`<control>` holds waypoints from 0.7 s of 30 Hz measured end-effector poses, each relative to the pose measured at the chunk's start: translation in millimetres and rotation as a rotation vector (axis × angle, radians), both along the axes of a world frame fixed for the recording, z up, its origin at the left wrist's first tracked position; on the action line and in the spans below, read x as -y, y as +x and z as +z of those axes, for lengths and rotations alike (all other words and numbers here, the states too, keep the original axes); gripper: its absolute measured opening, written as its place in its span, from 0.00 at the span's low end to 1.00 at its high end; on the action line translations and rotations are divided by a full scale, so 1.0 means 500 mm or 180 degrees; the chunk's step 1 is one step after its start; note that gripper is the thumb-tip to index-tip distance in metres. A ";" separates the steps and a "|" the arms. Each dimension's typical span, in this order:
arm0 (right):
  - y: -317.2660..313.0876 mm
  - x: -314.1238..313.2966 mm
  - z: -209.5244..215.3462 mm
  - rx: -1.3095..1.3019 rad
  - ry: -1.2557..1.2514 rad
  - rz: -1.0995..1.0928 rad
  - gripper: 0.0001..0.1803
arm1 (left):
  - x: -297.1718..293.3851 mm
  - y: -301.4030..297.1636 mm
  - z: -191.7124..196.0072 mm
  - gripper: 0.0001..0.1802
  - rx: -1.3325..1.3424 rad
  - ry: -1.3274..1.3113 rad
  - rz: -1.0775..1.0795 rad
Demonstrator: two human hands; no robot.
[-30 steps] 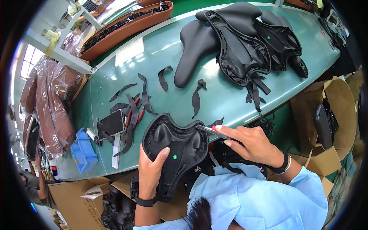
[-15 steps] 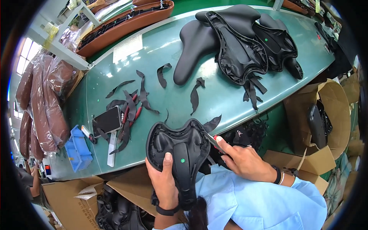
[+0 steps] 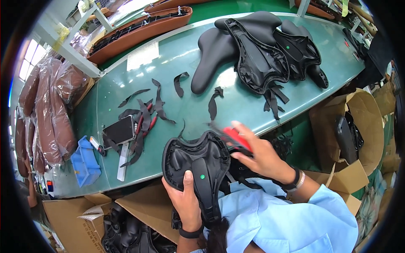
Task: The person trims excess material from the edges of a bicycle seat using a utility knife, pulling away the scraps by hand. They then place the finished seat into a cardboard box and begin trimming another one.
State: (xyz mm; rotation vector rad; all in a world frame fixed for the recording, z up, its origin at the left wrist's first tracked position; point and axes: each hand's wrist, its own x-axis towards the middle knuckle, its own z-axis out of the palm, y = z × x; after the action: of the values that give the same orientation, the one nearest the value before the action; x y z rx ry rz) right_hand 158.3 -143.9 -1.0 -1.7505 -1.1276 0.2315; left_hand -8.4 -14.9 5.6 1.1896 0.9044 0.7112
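Observation:
My left hand (image 3: pixel 184 201) grips a black bicycle saddle (image 3: pixel 203 195) by its left side, thumb pressed on the underside. The saddle is turned underside up, wide end away from me, with a small green sticker on its middle. My right hand (image 3: pixel 263 157) is closed around a red and black utility knife (image 3: pixel 236 139), blurred by motion. The knife is raised beside the saddle's far right rim, its tip pointing to the far left. Several black trimmed strips (image 3: pixel 214 105) lie on the green table (image 3: pixel 177 120) beyond the saddle.
More black saddles (image 3: pixel 261 55) are piled at the far right of the table. A phone (image 3: pixel 119 131), red-handled pliers (image 3: pixel 147 126) and a blue bin (image 3: pixel 85 162) lie at left. Cardboard boxes (image 3: pixel 325 139) with black parts stand right and near left. Brown wrapped cushions (image 3: pixel 44 114) are further left.
My right hand has lifted the knife up and away from the saddle's right rim. A black strip by that rim no longer shows. My left hand keeps its hold, nearly still.

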 end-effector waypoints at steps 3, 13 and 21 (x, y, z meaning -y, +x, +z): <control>0.026 -0.047 -0.029 0.0281 -0.0069 0.0548 0.41 | -0.020 0.004 0.004 0.30 -0.0070 0.0036 -0.0125; 0.016 -0.085 0.049 -0.1470 -0.0234 0.0942 0.29 | -0.022 0.062 -0.039 0.27 0.1182 -0.1090 0.0446; 0.171 -0.152 0.061 -0.1426 -0.0279 0.0664 0.25 | -0.047 0.090 0.046 0.22 -0.0716 0.0151 -0.2357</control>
State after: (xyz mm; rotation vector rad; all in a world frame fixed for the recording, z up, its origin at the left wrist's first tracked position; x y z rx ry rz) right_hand 243.9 -67.6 29.5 -1.5492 -0.9754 0.7704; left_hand 36.4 8.3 28.8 1.5365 0.5564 -0.0002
